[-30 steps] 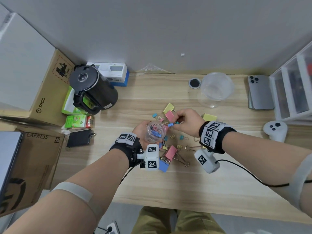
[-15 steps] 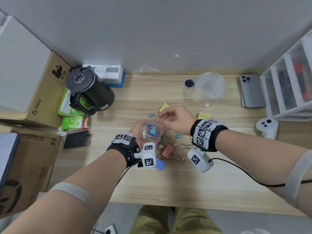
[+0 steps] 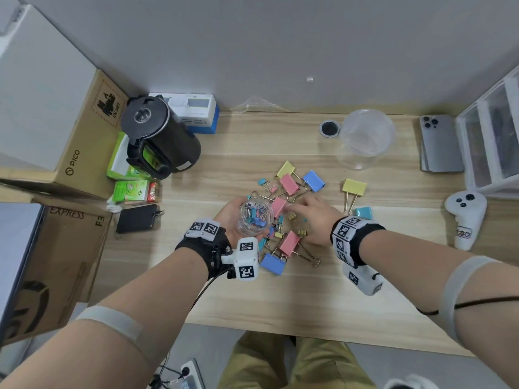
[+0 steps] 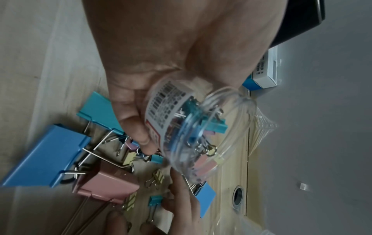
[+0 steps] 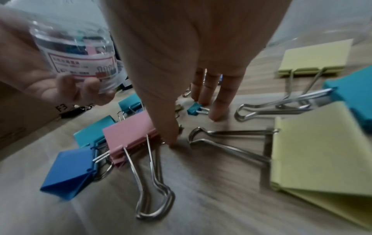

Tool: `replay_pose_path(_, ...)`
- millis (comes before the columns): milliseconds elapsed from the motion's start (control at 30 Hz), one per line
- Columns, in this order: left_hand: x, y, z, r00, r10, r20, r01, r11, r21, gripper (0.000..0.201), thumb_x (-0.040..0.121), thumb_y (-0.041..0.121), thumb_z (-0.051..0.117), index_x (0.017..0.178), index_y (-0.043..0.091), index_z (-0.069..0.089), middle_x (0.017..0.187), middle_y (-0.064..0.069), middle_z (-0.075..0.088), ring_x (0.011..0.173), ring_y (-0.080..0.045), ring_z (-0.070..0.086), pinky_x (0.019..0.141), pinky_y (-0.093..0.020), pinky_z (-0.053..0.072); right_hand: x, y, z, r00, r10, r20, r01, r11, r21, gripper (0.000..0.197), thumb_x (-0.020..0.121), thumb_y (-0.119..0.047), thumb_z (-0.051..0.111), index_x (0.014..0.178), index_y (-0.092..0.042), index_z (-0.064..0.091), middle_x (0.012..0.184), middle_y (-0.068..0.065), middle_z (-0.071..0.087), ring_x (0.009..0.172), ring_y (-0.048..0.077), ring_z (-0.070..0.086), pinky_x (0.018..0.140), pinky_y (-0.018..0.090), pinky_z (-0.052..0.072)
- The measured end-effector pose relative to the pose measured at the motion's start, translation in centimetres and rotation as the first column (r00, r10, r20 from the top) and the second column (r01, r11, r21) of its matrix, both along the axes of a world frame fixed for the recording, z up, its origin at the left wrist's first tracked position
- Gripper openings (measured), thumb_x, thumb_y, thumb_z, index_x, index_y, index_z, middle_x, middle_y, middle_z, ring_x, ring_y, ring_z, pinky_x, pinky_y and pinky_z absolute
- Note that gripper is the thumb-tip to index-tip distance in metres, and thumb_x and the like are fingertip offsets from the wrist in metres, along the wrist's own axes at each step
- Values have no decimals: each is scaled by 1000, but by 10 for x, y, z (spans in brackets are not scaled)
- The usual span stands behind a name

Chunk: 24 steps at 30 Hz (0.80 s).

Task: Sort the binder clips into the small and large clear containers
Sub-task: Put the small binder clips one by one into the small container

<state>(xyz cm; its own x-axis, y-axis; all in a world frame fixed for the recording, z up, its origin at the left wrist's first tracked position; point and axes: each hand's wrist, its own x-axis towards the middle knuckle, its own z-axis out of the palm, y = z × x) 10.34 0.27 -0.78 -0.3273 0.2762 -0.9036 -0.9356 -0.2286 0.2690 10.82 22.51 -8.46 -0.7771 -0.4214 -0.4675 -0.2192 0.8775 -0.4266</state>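
Observation:
My left hand point(image 3: 234, 211) grips the small clear container point(image 3: 256, 217), which carries a label point(image 4: 163, 101) and is lifted and tilted over the clip pile. Several small clips lie inside it. My right hand point(image 3: 302, 213) reaches down to the table just right of the container, fingers straight and spread. It holds nothing. Its thumb point(image 5: 171, 136) touches the wood by a large pink clip point(image 5: 130, 135), and its fingers stand beside a small teal clip point(image 5: 194, 108). The large clear container point(image 3: 365, 136) stands at the back right with no clips in it.
Large pink, blue and yellow clips point(image 3: 354, 187) and small ones are scattered across the middle of the wooden table point(image 3: 309, 299). A black kettle point(image 3: 160, 141) and boxes stand at the left. A phone point(image 3: 439, 144), a drawer unit and a white controller point(image 3: 466, 217) sit at the right.
My right hand has moved from the mouth of the small container down to the table among the small clips. My left hand still holds the container.

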Motion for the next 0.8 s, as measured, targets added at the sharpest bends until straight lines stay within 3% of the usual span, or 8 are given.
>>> replay_pose_path(133, 1, -7, -3, 999, -38, -21, 37, 998, -45, 55, 99, 47, 35, 94, 2, 66, 75, -16, 71, 59, -27, 65, 55, -25, 48, -3, -9, -7, 997, 15, -70, -17, 999, -37, 58, 78, -29, 73, 132, -32, 54, 119, 8, 43, 114, 28, 41, 95, 38, 44)
replay_pose_path(267, 1, -13, -6, 1000, -15, 4, 16, 997, -72, 53, 98, 46, 36, 97, 3, 66, 75, -15, 70, 67, -27, 63, 58, -26, 47, -9, -12, -6, 1000, -25, -11, 25, 999, -39, 43, 78, -15, 68, 118, -28, 63, 116, 3, 41, 111, 25, 41, 94, 36, 43)
replay_pose_path(400, -2, -15, -7, 1000, -2, 19, 4, 997, -72, 53, 98, 47, 35, 99, 3, 65, 76, -15, 69, 67, -27, 61, 53, -23, 49, -10, -12, -3, 998, -58, 1, 58, 996, -64, 20, 78, -8, 65, 97, -15, 66, 114, 5, 43, 107, 26, 46, 91, 36, 45)
replay_pose_path(600, -4, -15, -8, 1000, -12, 20, 14, 997, -80, 55, 99, 48, 34, 98, 4, 65, 77, -15, 69, 69, -27, 60, 59, -27, 45, -13, -10, -2, 997, -69, 35, 72, 992, -102, 19, 79, 0, 61, 92, -11, 67, 115, 10, 50, 106, 27, 50, 90, 39, 47)
replay_pose_path(800, -6, -12, -9, 1000, -13, 27, 15, 998, -68, 54, 98, 48, 35, 99, 3, 65, 78, -15, 70, 74, -28, 59, 64, -30, 44, -13, -7, -5, 993, -108, 42, 112, 987, -117, 23, 79, 5, 59, 92, -11, 69, 123, 8, 50, 111, 25, 52, 92, 32, 45)
